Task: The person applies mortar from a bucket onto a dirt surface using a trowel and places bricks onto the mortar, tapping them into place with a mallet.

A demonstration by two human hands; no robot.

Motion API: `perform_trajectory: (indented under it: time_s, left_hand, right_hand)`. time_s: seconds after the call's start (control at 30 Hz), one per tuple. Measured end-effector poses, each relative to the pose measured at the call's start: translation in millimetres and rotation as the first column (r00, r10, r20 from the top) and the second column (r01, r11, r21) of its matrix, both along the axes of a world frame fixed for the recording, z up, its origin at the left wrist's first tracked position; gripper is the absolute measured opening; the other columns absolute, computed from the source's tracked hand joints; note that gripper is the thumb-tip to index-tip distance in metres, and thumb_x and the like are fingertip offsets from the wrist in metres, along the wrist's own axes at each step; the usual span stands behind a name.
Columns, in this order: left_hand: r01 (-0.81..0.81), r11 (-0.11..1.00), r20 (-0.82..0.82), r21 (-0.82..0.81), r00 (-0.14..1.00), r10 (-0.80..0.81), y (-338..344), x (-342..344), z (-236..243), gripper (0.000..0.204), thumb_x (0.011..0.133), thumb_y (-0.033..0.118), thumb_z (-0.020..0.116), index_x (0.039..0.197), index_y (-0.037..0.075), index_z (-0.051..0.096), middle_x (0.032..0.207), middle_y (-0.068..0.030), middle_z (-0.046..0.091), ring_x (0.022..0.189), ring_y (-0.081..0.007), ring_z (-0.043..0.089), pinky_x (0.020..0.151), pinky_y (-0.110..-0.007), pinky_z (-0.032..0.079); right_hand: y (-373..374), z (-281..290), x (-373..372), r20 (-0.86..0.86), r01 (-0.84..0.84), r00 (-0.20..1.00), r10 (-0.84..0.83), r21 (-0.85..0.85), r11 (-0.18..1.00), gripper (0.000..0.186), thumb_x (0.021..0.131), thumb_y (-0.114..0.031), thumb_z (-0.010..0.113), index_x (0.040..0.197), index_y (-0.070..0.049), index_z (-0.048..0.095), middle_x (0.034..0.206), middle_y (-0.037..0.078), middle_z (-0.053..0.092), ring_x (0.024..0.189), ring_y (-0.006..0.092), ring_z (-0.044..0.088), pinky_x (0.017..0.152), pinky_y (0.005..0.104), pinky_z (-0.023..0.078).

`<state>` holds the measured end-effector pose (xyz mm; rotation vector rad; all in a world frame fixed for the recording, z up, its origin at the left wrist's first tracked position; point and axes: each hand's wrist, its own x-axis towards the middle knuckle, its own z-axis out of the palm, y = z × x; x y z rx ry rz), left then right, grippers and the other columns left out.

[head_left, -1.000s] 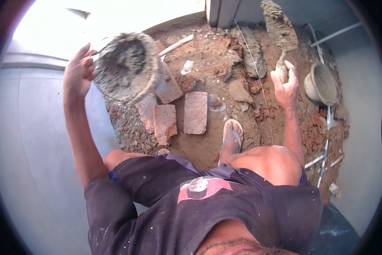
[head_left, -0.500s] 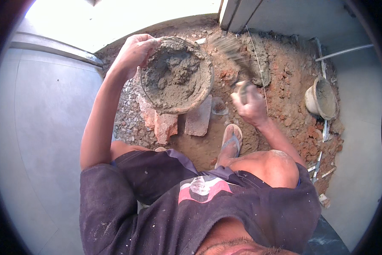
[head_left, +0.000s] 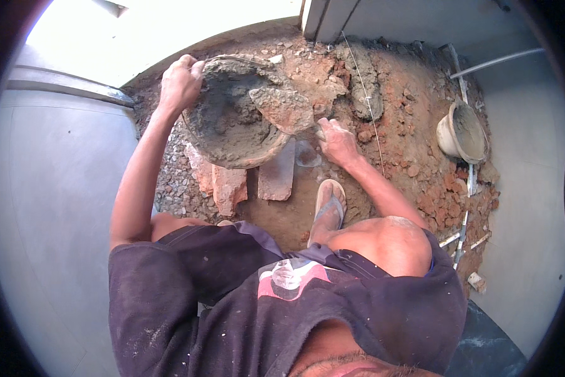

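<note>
My left hand is closed on the upper left rim of a round pan. Wet grey mortar lines the inside of the pan, with a hollow toward the left. In my right hand, the fingers are wrapped round the handle of a trowel. Its broad blade reaches over the right side of the pan and is coated with mortar. Most of the handle is hidden by the fingers.
Broken bricks lie below the pan, beside a clear plastic cup. A taut string runs past a mortar strip over rubbly soil. A pale bucket stands right, near white pipes. My sandalled foot is close by.
The trowel has swung from right of the pan, near the mortar strip, leftward over the pan's mortar. My right hand moved left with it. My left hand keeps its hold on the rim.
</note>
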<state>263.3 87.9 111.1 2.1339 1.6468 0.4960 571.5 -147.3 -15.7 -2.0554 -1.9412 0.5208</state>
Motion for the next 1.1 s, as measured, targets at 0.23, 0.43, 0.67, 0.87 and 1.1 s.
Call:
perform_trajectory:
  time_s: [0.23, 0.43, 0.67, 0.87, 1.1]
  left_hand:
    - [0.047, 0.998, -0.042, -0.053, 0.998, -0.049, 14, -14, -32, 0.034, 0.099, 0.030, 0.055, 0.106, 0.001, 0.070, 0.101, -0.0248, 0.069, 0.098, -0.0397, 0.067, 0.087, -0.045, 0.050]
    - [0.065, 0.993, 0.000, -0.100, 0.998, -0.065, 18, -9, -27, 0.033, 0.097, 0.030, 0.058, 0.106, 0.001, 0.071, 0.101, -0.0232, 0.070, 0.097, -0.0370, 0.068, 0.088, -0.042, 0.050]
    - [0.083, 0.992, 0.034, -0.096, 0.996, -0.080, 24, -9, -35, 0.033, 0.097, 0.031, 0.059, 0.103, 0.001, 0.071, 0.094, -0.0228, 0.070, 0.089, -0.0361, 0.068, 0.083, -0.042, 0.051]
    - [0.087, 0.994, 0.021, -0.064, 0.996, -0.086, 24, -7, -35, 0.032, 0.097, 0.030, 0.058, 0.104, 0.002, 0.072, 0.095, -0.0224, 0.070, 0.090, -0.0364, 0.068, 0.083, -0.043, 0.051]
    - [0.087, 0.989, 0.042, -0.122, 0.996, -0.083, 21, -9, -31, 0.033, 0.098, 0.031, 0.058, 0.107, 0.002, 0.072, 0.097, -0.0227, 0.070, 0.092, -0.0346, 0.069, 0.084, -0.042, 0.051]
  right_hand:
    - [-31, -37, 13, 0.003, 0.059, 0.998, -0.059, 0.010, 0.998, 0.041, 0.084, -0.015, 0.064, 0.122, -0.008, 0.051, 0.106, 0.025, 0.063, 0.091, 0.0451, 0.064, 0.076, 0.0538, 0.053]
    - [-83, -28, 47, 0.084, 0.165, 0.984, -0.157, -0.094, 0.982, 0.039, 0.084, -0.015, 0.062, 0.121, -0.007, 0.052, 0.103, 0.024, 0.064, 0.092, 0.0447, 0.064, 0.077, 0.0539, 0.052]
    - [-83, 47, 51, -0.176, 0.005, 0.984, -0.019, -0.080, 0.997, 0.047, 0.082, -0.028, 0.072, 0.118, -0.002, 0.057, 0.103, 0.023, 0.066, 0.092, 0.0385, 0.065, 0.081, 0.0447, 0.053]
    - [6, 108, -6, -0.704, -0.235, 0.700, -0.123, -0.389, 0.891, 0.040, 0.092, -0.038, 0.067, 0.111, -0.004, 0.061, 0.082, 0.008, 0.065, 0.063, 0.0143, 0.062, 0.061, 0.0309, 0.055]
    - [-15, 64, 22, -0.712, -0.243, 0.468, -0.524, -0.673, 0.698, 0.034, 0.098, -0.042, 0.055, 0.099, -0.008, 0.057, 0.065, 0.003, 0.055, 0.048, 0.0120, 0.054, 0.041, 0.0282, 0.047]
